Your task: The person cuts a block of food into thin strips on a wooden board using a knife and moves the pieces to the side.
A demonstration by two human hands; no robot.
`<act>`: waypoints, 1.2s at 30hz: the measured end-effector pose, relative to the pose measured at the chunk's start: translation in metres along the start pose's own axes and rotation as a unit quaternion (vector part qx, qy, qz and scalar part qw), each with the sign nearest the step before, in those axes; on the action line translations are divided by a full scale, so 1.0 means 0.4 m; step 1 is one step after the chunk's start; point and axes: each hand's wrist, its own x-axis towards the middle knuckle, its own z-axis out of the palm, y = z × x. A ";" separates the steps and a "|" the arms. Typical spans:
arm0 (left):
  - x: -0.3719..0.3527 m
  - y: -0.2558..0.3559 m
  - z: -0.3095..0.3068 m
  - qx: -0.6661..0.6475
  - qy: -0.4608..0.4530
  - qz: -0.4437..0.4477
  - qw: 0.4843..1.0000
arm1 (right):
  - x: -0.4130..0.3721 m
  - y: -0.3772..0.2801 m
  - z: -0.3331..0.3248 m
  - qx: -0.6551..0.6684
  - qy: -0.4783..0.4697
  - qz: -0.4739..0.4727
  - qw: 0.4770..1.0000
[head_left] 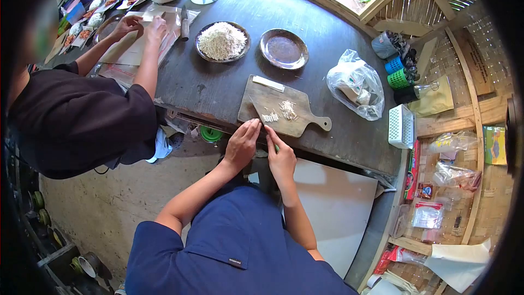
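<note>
My right hand [281, 159] is closed around a knife with a green handle [277, 147]; its thin blade reaches up over the wooden cutting board [299, 125]. Close beside it, my left hand [243, 145] has its fingers pressed together at the board's near edge, by the blade. What those fingers hold, if anything, is hidden. On the board lie a small row of pale cut sticks [270, 117], a loose pile of thin pale strips [288, 110] and, near the far edge, a white block [268, 83].
Behind the board stand a bowl heaped with pale shreds [222, 41] and a dark plate [284, 49]. To the right are a clear plastic bag [357, 84] and a white basket [402, 126]. At left, another person [87, 114] works over paper sheets, near a large knife [184, 24].
</note>
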 end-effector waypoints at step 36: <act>-0.002 -0.007 0.001 -0.019 -0.002 -0.001 1.000 | -0.006 0.014 0.015 0.005 0.012 -0.023 1.000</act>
